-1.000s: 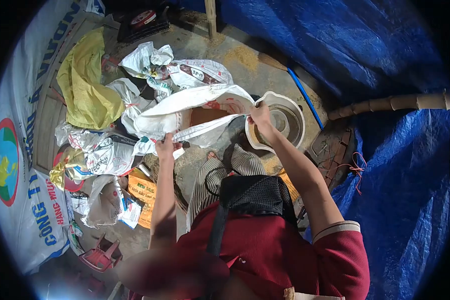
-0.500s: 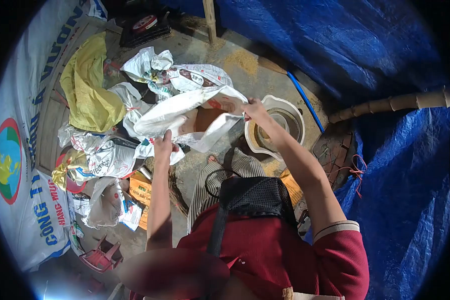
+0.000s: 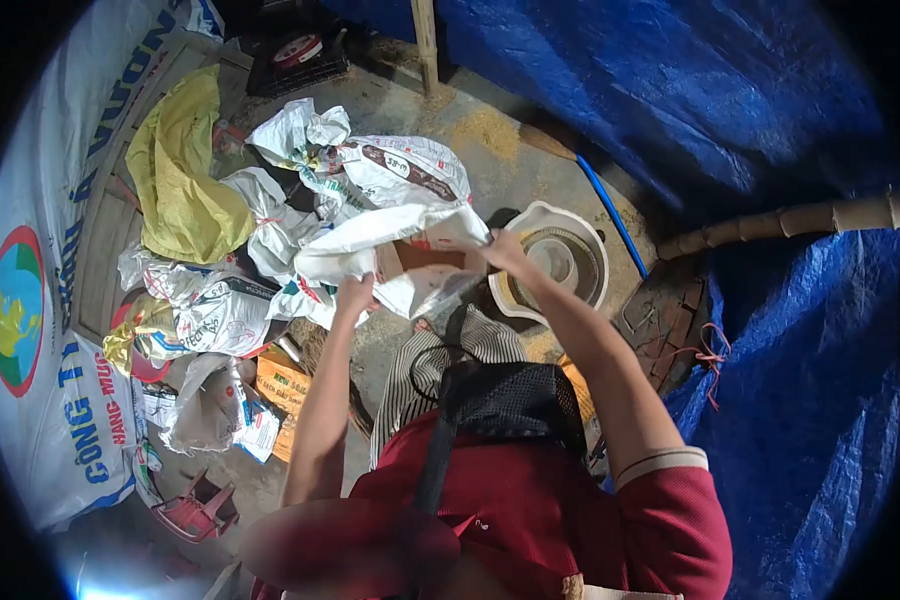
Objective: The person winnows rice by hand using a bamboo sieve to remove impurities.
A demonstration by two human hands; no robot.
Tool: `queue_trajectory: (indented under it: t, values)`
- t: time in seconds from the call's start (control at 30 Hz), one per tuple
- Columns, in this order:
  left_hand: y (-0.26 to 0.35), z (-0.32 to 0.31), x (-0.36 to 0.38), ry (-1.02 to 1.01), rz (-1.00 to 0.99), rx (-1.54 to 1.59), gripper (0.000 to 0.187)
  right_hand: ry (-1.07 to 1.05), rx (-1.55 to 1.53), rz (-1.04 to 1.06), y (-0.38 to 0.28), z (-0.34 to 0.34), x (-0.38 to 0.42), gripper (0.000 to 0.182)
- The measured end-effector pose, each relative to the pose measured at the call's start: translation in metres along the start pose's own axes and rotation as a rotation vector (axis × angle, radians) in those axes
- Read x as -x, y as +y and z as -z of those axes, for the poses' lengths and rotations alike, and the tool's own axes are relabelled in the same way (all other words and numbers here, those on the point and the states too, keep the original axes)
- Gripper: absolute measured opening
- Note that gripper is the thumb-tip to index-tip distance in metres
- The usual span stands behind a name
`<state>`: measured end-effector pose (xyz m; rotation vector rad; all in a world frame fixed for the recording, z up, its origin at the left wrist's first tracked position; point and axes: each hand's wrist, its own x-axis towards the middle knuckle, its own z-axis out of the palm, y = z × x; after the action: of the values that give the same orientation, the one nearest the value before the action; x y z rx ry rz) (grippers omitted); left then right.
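A white woven sack [image 3: 345, 250] is held with its mouth spread in front of me, and brown material shows inside. My left hand [image 3: 356, 294] is closed on the near left part of its rim. On the right side of the mouth, my right hand [image 3: 502, 248] grips the rim too. Just right of that hand stands a pale basin [image 3: 592, 290] with a smaller round container [image 3: 550, 262] inside it. Behind the sack lies a filled, printed white sack [image 3: 410, 165].
Tied sacks [image 3: 220, 315] and a yellow sack [image 3: 185, 180] crowd the left. A blue-handled broom [image 3: 610, 215] lies at the right, before the blue tarp [image 3: 790, 340] and a bamboo pole [image 3: 800, 215]. A red plastic chair [image 3: 198, 508] is at lower left; a scale [image 3: 296, 52] stands at the back.
The sack's mouth has come nearer to me and narrowed. My left hand has moved right and slightly up; my right hand has dropped slightly toward me.
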<state>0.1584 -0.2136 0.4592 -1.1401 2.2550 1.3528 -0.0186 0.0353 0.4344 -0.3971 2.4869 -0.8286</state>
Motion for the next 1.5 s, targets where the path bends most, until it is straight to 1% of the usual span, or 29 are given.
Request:
queue_trajectory:
  t: [0.13, 0.17, 0.2, 0.27, 0.3, 0.33, 0.4, 0.47, 0.5, 0.53, 0.6, 0.63, 0.67, 0.7, 0.73, 0.8, 0.83, 0.87, 0.93, 0.97, 1.03, 1.07, 1.13, 1.2, 1.23, 1.3, 1.33, 1.47, 1.5]
  values:
    - [0.01, -0.005, 0.014, -0.009, 0.052, 0.137, 0.048, 0.005, 0.024, 0.012, -0.008, 0.005, 0.001, 0.043]
    - [0.014, -0.003, 0.016, -0.032, 0.034, 0.169, 0.045, 0.018, -0.036, -0.036, -0.014, 0.01, 0.002, 0.034]
    - [0.019, -0.004, 0.018, -0.021, 0.034, 0.173, 0.045, 0.016, -0.037, -0.025, -0.022, 0.011, 0.004, 0.034]
    - [0.035, -0.011, 0.024, -0.058, 0.168, 0.394, 0.039, -0.263, -1.027, -0.575, -0.034, 0.008, 0.007, 0.022]
    - [0.039, -0.018, 0.023, -0.143, 0.208, 0.533, 0.037, -0.416, -1.232, -0.54, -0.032, -0.003, 0.005, 0.012]
    - [0.04, -0.026, 0.017, -0.229, 0.243, 0.673, 0.037, -0.425, -1.223, -0.539, -0.042, -0.012, 0.008, 0.012]
    - [0.036, -0.046, 0.002, -0.344, 0.256, 0.884, 0.034, -0.322, -0.721, -0.299, -0.068, -0.031, 0.02, 0.032]
    - [0.047, -0.052, 0.005, -0.35, 0.209, 1.004, 0.031, -0.449, -0.457, -0.087, -0.085, -0.029, 0.028, 0.066]
    - [0.052, -0.053, 0.005, -0.349, 0.205, 1.009, 0.031, -0.548, -0.326, -0.271, -0.101, -0.018, 0.03, 0.093]
    - [0.055, -0.055, 0.006, -0.335, 0.187, 1.006, 0.033, -0.604, -0.385, -0.198, -0.101, -0.016, 0.03, 0.099]
    - [0.057, -0.055, 0.005, -0.317, 0.171, 1.008, 0.036, -0.437, -0.381, -0.093, -0.092, -0.028, 0.028, 0.094]
    - [0.061, -0.051, 0.006, -0.407, 0.177, 1.08, 0.037, -0.438, -0.38, -0.094, -0.082, -0.033, 0.022, 0.094]
    - [0.068, -0.046, 0.007, -0.498, 0.179, 1.149, 0.038, -0.377, -0.182, 0.015, -0.073, -0.035, 0.013, 0.087]
    - [0.075, -0.039, 0.01, -0.503, 0.194, 1.164, 0.038, -0.312, 0.015, 0.122, -0.063, -0.035, 0.005, 0.081]
    - [0.079, -0.032, 0.012, -0.503, 0.193, 1.165, 0.038, -0.312, 0.016, 0.123, -0.061, -0.031, 0.005, 0.081]
    - [0.083, -0.011, 0.01, -0.357, 0.041, 0.405, 0.04, -0.22, 0.136, 0.125, -0.058, -0.023, 0.008, 0.067]
    - [0.091, 0.0, 0.01, -0.202, -0.119, 0.178, 0.041, -0.231, 0.131, 0.18, -0.054, -0.021, 0.009, 0.065]
    - [0.097, 0.014, 0.005, -0.069, -0.265, -0.014, 0.036, -0.234, 0.13, 0.182, -0.047, -0.022, 0.01, 0.065]
    - [0.123, 0.032, 0.001, 0.253, -0.365, -0.279, 0.023, -0.205, 0.162, 0.464, -0.029, -0.024, 0.018, 0.055]
    - [0.122, 0.026, -0.017, 0.255, -0.364, -0.274, 0.023, -0.234, 0.269, 0.596, -0.023, -0.018, 0.025, 0.054]
    - [0.096, 0.012, -0.056, 0.505, -0.796, -0.623, 0.026, -0.283, 0.267, 0.476, -0.028, -0.013, 0.027, 0.05]
    - [0.079, 0.005, -0.065, 0.502, -0.8, -0.622, 0.026, -0.272, 0.284, 0.455, -0.029, -0.009, 0.028, 0.048]
    - [0.05, -0.004, -0.073, 0.271, -0.4, -0.868, 0.037, -0.274, 0.297, 0.438, -0.029, -0.003, 0.026, 0.048]
    - [0.043, -0.002, -0.072, 0.086, -0.207, -0.905, 0.031, -0.277, 0.308, 0.417, -0.026, 0.002, 0.023, 0.048]
    - [0.037, -0.001, -0.073, 0.083, -0.213, -0.911, 0.031, -0.301, 0.338, 0.406, -0.025, 0.002, 0.021, 0.047]
    - [0.024, -0.001, -0.074, 0.029, -0.057, -0.805, 0.023, -0.326, 0.362, 0.392, -0.022, 0.001, 0.018, 0.046]
    - [0.022, -0.002, -0.073, 0.026, -0.055, -0.809, 0.023, -0.3, 0.31, 0.394, -0.018, 0.0, 0.018, 0.044]
    - [0.028, 0.008, -0.073, 0.228, -0.122, -0.629, 0.016, -0.227, 0.188, 0.445, -0.011, 0.002, 0.011, 0.041]
    - [0.038, 0.017, -0.07, 0.371, -0.22, -0.467, 0.014, -0.243, 0.215, 0.412, -0.013, 0.003, 0.006, 0.043]
